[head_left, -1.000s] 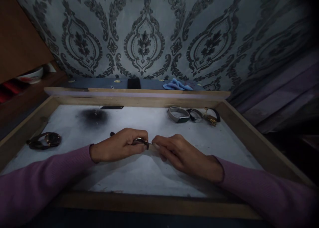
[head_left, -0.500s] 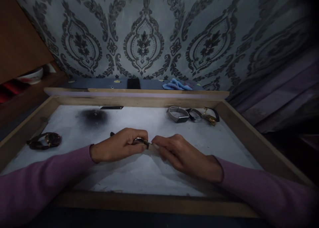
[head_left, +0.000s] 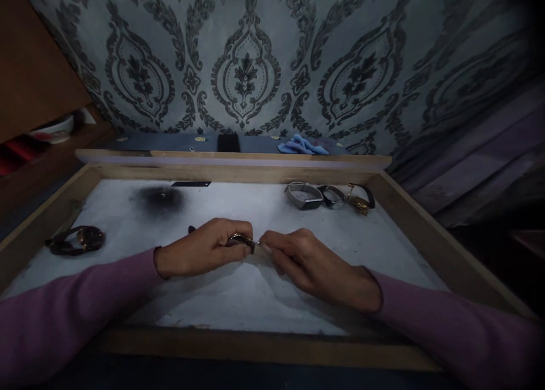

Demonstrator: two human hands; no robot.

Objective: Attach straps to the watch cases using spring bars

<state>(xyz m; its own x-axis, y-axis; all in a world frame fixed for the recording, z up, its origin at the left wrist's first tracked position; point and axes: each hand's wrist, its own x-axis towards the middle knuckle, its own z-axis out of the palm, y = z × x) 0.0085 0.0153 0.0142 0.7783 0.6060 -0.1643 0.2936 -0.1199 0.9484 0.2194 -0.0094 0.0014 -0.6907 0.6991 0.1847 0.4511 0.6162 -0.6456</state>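
Observation:
My left hand point(head_left: 208, 247) is closed around a wristwatch point(head_left: 239, 239), its shiny round case edge showing between thumb and forefinger. A dark bit of strap point(head_left: 192, 229) sticks out behind the knuckles, and the rest of the watch is hidden by the hand. Close on its right, my right hand point(head_left: 313, 265) pinches thumb and fingers together at the watch's end. A thin, shiny sliver point(head_left: 256, 243) runs from the watch to those fingertips; its kind is too small to tell. Both hands are held over the white base of a shallow wooden tray point(head_left: 255, 340).
Another dark watch point(head_left: 87, 239) lies at the tray's left. Along the back right are a grey-banded watch point(head_left: 304, 197), a dark watch point(head_left: 333, 197) and a gold-coloured one point(head_left: 361, 202). A flat black strip point(head_left: 191, 184) lies at the back; a blue cloth point(head_left: 302, 145) rests beyond the rim.
Almost nothing differs. The fingers of my right hand have shifted very slightly at the watch's end, while my left hand keeps its hold.

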